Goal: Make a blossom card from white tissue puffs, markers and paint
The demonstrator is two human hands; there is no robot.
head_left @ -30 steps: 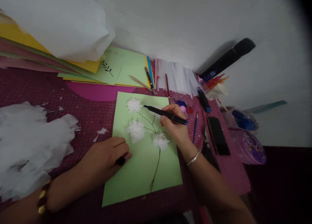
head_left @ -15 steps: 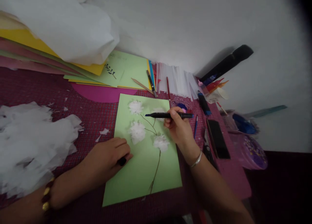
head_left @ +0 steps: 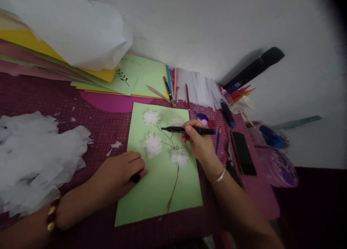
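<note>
My right hand (head_left: pixel 199 138) pinches a black marker (head_left: pixel 177 129) with blue ends, held nearly level over a light green sheet (head_left: pixel 146 191). The marker's tip points left, beside a thin brown drawn stem (head_left: pixel 165 135). White ruffled paper flowers (head_left: pixel 152 145) sit on the sheet at the stem ends; one is partly behind the marker and hand. My left hand (head_left: pixel 123 173) rests on the sheet's left edge with its fingers curled. A small black object (head_left: pixel 135 177), possibly a cap, shows between thumb and fingers.
White tissue pieces (head_left: pixel 35 158) are heaped at left. Coloured sheets (head_left: pixel 146 75) lie behind with a pencil (head_left: pixel 157 93) and another pen (head_left: pixel 168 91). White strips (head_left: pixel 196 86), a paint palette (head_left: pixel 203 119), a blue-ended marker (head_left: pixel 228 113) and a phone (head_left: pixel 243 153) stand at right.
The marker's rear end has dipped slightly with my right hand, while its tip stays at nearly the same spot. My left hand has not visibly moved.
</note>
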